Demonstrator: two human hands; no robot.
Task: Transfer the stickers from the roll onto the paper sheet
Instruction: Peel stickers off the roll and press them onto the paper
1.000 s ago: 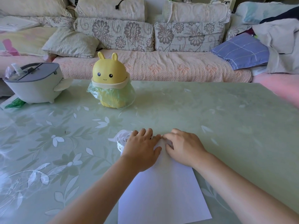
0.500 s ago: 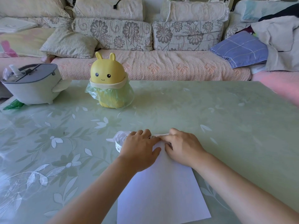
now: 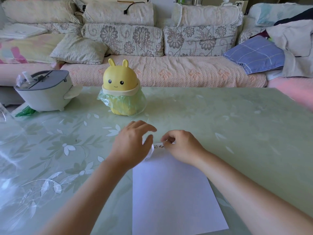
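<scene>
Far left, at ten o'clock on the bench (image 3: 220, 119): a grey lidded appliance (image 3: 44, 94) on short feet, with a scrap of green plastic (image 3: 25, 112) just beside its base at seven o'clock.

Next, at eleven o'clock: a yellow bunny-eared bin (image 3: 122, 82), upright, lined with a pale green bag (image 3: 122, 104) bulging out below the cream rim.

Near the bench's middle, at six o'clock from the bin: the left grip (image 3: 132, 145), released, fingers loosely spread and arched, palm down over the sticker roll (image 3: 151, 152). Of the roll, only a white edge showing at this grip's four o'clock, by the far left corner of the paper sheet (image 3: 172, 192); touching the sheet or not, cannot tell.

From the roll toward three o'clock: a short sticker strip (image 3: 159, 146) printed with small dark figures, drawn out between the two grips.

At the strip's free end: the right grip (image 3: 182, 147), fingers curled, pinching the strip between thumb and fingertips.

At six o'clock from both grips: the paper sheet, white and blank, lying flat on the bench, slightly turned, reaching toward the near edge, with the right forearm across its far right corner.

Beyond the bench at twelve o'clock: a sofa (image 3: 169, 72) with floral cushions. On it at two o'clock: a folded blue checked cloth (image 3: 255, 53), then a heap of pale clothing (image 3: 294, 44) at far right.
</scene>
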